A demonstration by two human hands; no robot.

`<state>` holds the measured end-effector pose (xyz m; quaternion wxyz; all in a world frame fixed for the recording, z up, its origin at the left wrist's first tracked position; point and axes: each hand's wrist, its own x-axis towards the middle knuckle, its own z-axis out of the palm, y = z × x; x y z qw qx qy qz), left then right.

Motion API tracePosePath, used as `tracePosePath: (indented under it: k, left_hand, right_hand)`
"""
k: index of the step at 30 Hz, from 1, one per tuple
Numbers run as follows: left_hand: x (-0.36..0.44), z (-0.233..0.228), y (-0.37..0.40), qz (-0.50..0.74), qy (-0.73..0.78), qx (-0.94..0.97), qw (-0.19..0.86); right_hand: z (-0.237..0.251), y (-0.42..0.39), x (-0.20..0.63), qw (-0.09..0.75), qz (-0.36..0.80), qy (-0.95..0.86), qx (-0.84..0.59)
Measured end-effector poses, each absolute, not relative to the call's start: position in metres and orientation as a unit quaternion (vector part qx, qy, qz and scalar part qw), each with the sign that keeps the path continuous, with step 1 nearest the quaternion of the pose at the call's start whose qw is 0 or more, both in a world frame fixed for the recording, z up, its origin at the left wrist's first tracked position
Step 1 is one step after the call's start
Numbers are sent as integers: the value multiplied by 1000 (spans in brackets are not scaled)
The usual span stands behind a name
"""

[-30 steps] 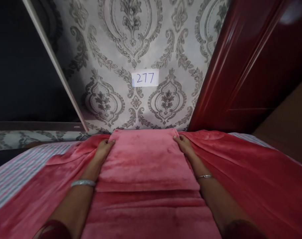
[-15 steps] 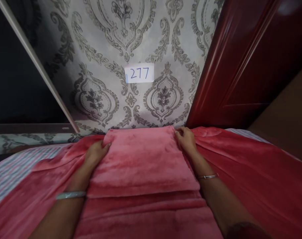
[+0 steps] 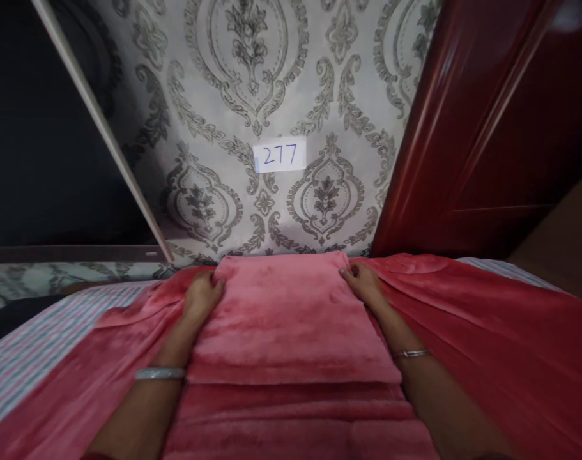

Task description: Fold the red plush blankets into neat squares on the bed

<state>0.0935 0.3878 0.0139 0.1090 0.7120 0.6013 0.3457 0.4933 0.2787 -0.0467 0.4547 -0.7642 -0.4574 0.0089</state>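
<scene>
A folded pink fleece blanket (image 3: 288, 316) lies on a wider red fleece blanket (image 3: 487, 345) spread over the bed. My left hand (image 3: 202, 297) grips the folded blanket's far left corner, thumb on top. At the far right corner, my right hand (image 3: 365, 286) pinches the fold's edge with its fingers curled around it. Both wrists wear bangles.
A striped sheet (image 3: 36, 345) shows at the left of the bed. Patterned grey wallpaper with a paper label "277" (image 3: 280, 155) faces me. A dark red wooden door (image 3: 482, 128) stands at the right, a dark opening with a pale frame (image 3: 99, 121) at the left.
Both hands stay on the folded blanket's far corners; the left hand has slid forward to its corner. The camera has tilted slightly, shifting the view.
</scene>
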Motion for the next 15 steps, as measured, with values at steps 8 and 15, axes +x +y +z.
tracePosePath:
  k: [8, 15]
  left_hand:
    - [100, 23, 373, 379, 592, 701, 121]
    - [97, 35, 385, 460, 570, 618, 286]
  right_hand:
    - [-39, 276, 488, 495, -22, -484, -721]
    - [-36, 273, 487, 563, 187, -478, -647]
